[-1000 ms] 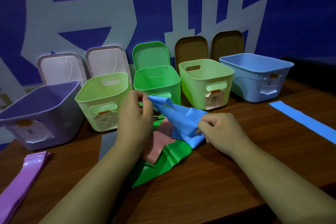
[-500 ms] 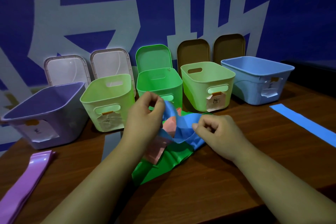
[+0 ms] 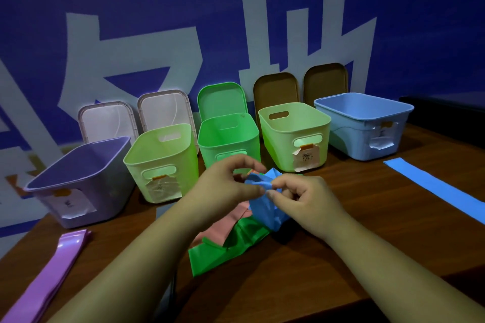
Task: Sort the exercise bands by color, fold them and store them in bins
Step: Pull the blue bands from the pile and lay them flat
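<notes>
A dark blue wall with big pale lettering stands behind a brown wooden table (image 3: 341, 257). Five open bins line the middle of the frame, with their lids leaning on the wall behind: a purple bin (image 3: 78, 181) at left, two light-green ones either side of a green bin (image 3: 228, 136), and a blue bin (image 3: 362, 126) at right.

In the head view, the left hand (image 3: 225, 186) and right hand (image 3: 307, 204) meet at centre frame, just below the green bin. Both pinch the blue band (image 3: 265, 207), thumb against curled fingers, at a bunched fold between them. The rest of it hangs crumpled under the right hand. It lies over a pink band (image 3: 225, 225) and a green band (image 3: 223, 252), heaped together below centre.

A second ago the hands were apart, with the blue band stretched loosely between them. Now they have closed in and the band has doubled up. This looks like the first fold, so the band is nearly clear of the heap but not yet neat enough to store.

A flat blue band (image 3: 435, 189) lies at the right edge, below the blue bin, which is probably where both belong. A purple band (image 3: 49, 275) lies at lower left, below the purple bin. No band can be seen in any bin, so most of the sorting remains.
</notes>
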`<state>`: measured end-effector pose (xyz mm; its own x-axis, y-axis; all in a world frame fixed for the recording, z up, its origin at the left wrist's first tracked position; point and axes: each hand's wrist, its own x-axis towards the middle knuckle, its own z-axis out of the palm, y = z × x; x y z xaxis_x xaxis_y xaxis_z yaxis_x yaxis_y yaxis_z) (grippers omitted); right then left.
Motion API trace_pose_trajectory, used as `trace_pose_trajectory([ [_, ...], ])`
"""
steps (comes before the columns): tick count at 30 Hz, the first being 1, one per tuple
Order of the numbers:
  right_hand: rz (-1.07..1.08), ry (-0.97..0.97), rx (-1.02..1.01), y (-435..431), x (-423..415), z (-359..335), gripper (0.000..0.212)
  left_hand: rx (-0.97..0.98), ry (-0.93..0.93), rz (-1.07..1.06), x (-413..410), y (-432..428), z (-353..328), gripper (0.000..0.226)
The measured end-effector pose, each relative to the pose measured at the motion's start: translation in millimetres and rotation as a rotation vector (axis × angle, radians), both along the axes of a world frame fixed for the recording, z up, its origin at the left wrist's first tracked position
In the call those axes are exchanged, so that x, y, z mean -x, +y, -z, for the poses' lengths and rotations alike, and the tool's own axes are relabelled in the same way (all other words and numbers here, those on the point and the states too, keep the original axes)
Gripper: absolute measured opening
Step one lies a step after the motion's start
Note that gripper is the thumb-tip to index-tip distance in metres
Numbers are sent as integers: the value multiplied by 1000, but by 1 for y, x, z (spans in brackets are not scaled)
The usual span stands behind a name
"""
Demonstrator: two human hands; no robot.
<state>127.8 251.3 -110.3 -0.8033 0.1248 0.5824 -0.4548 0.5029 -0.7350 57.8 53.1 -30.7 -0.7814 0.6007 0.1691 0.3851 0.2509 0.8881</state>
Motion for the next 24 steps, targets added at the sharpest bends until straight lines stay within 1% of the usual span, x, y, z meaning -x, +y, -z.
trace_pose_trajectory([
  [2,12,2,25,-1,-2,-2,11,73,127,-12,-2,1,5,28],
  [4,3,7,32,0,-3,-3,7,93,233,-64,-2,4,9,22],
  [7,-5,30,38,1,-5,-5,9,67,273,-130,-2,7,8,15],
  [11,99,111,128,8,-4,-8,9,-19,262,-181,-7,10,-19,12],
  [12,140,122,137,11,-3,-8,12,-47,264,-186,-9,11,-29,13],
  [15,226,100,87,21,1,-7,36,-125,290,-170,-11,16,-63,17],
  [17,185,40,94,24,2,-5,49,-169,321,-157,-10,21,-84,19],
  [18,157,11,104,23,3,-4,52,-183,339,-150,-11,23,-95,19],
  [19,130,-9,114,23,3,-4,52,-185,363,-146,-10,26,-105,18],
  [20,102,-30,136,21,3,-4,47,-185,384,-141,-10,30,-114,17],
  [22,48,-72,216,18,2,-7,24,-205,403,-131,-10,37,-131,17],
  [23,18,-95,263,16,0,-9,16,-217,407,-128,-9,40,-138,18],
  [24,-10,-115,309,16,-1,-10,18,-222,411,-125,-9,43,-144,16],
])
